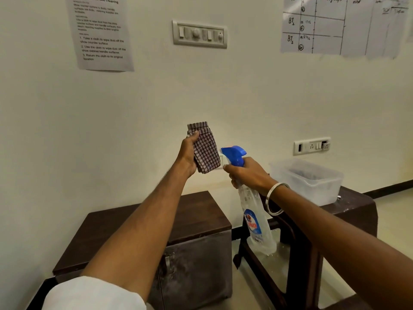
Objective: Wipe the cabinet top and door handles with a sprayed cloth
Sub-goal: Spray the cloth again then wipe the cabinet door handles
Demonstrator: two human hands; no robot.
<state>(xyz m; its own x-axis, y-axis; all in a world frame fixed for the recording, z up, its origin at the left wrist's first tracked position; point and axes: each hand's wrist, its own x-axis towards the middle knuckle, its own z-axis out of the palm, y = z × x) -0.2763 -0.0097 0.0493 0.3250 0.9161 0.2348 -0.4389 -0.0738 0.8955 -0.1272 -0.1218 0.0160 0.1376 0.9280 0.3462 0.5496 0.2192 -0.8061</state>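
My left hand (188, 156) holds a folded checked cloth (205, 151) upright in front of the wall, above the cabinet. My right hand (248, 173) grips the neck of a clear spray bottle (254, 220) with a blue trigger head (234, 154); its nozzle points left at the cloth, a few centimetres from it. Below my arms stands the dark wooden cabinet, its top (196, 211) brown and bare where visible. A metal door handle (167, 264) shows on the dusty grey cabinet front, partly hidden by my left forearm.
A dark wooden table (357, 204) stands to the right of the cabinet, carrying a translucent plastic box (308, 177). Switch panels (200, 34) and a socket plate (311, 146) sit on the wall, with paper sheets (100, 32) taped above. Beige floor lies to the right.
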